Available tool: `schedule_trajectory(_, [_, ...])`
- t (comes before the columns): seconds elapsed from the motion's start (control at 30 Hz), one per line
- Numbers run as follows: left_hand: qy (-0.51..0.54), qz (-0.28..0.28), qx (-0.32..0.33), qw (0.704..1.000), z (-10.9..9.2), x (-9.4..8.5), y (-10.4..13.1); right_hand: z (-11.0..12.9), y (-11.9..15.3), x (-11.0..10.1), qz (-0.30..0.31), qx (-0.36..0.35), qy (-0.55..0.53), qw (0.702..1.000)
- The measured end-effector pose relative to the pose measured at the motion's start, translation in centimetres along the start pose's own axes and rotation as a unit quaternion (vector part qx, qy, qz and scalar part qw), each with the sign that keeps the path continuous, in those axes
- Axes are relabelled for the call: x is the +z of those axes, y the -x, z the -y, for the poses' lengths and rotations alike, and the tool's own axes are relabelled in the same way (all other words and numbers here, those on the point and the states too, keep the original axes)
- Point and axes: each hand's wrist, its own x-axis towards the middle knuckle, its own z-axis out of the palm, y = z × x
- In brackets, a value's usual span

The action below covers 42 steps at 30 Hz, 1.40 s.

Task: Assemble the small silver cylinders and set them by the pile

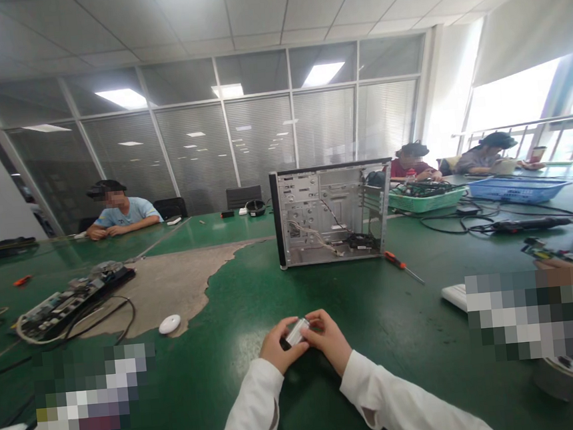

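Between my two hands is a small silver-white block (pixel 297 333) with a ridged-looking face, too small to tell its kind. My left hand (pixel 279 349) closes on its left end, thumb below and fingers above. On its right end, the fingers and thumb of my right hand (pixel 331 339) pinch it. Both hands are just over the green tabletop (pixel 254 298). Beyond them an open computer case (pixel 334 214) stands upright with its inside facing me, loose cables at its bottom. A screwdriver (pixel 404 267) with an orange and black handle lies by the case's right corner.
To the left are a long power-strip-like assembly (pixel 76 300) with cables and a white round disc (pixel 170 324). Green (pixel 428 200) and blue baskets (pixel 517 188) stand at the far right. A co-worker's hand (pixel 562 271) holds a circuit board at right. Other people sit across the table.
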Motion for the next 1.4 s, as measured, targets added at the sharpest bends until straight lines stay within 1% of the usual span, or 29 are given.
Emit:
schedule_trajectory(0.07, [0.021,0.000,-0.002,1.000,0.3,0.1,-0.1,0.0,-0.2,0.0,-0.016,0.041,-0.084,0.996])
schedule_trajectory(0.17, [0.045,-0.012,0.010,0.999,0.6,0.3,-0.2,0.3,-0.3,-0.3,-0.034,0.089,-0.183,0.978])
schedule_trajectory(0.27, [0.057,-0.023,0.027,0.998,0.6,0.5,-0.2,0.6,-0.5,-0.7,-0.042,0.132,-0.241,0.961])
schedule_trajectory(0.33, [0.038,-0.034,0.037,0.998,0.4,0.5,-0.2,0.7,-0.6,-0.9,-0.040,0.148,-0.261,0.953])
schedule_trajectory(0.57, [-0.067,-0.066,0.115,0.989,-0.4,0.3,0.0,0.8,-0.4,-0.7,-0.023,0.149,-0.275,0.950])
schedule_trajectory(0.83, [-0.151,-0.088,0.196,0.965,-0.9,0.1,0.0,0.8,-0.5,-1.0,-0.012,0.161,-0.305,0.939])
schedule_trajectory(1.03, [-0.191,-0.114,0.218,0.950,-1.5,-0.2,0.0,0.8,-0.3,-0.9,0.024,0.202,-0.318,0.926])
schedule_trajectory(1.17, [-0.189,-0.112,0.220,0.950,-1.7,-0.1,0.0,0.8,-0.3,-0.9,0.043,0.219,-0.321,0.920])
schedule_trajectory(1.3, [-0.183,-0.126,0.217,0.951,-1.8,0.0,0.1,0.9,-0.4,-0.9,0.063,0.237,-0.311,0.918])
schedule_trajectory(1.4, [-0.164,-0.120,0.229,0.952,-1.9,0.1,0.2,0.8,-0.5,-1.0,0.076,0.254,-0.303,0.916])
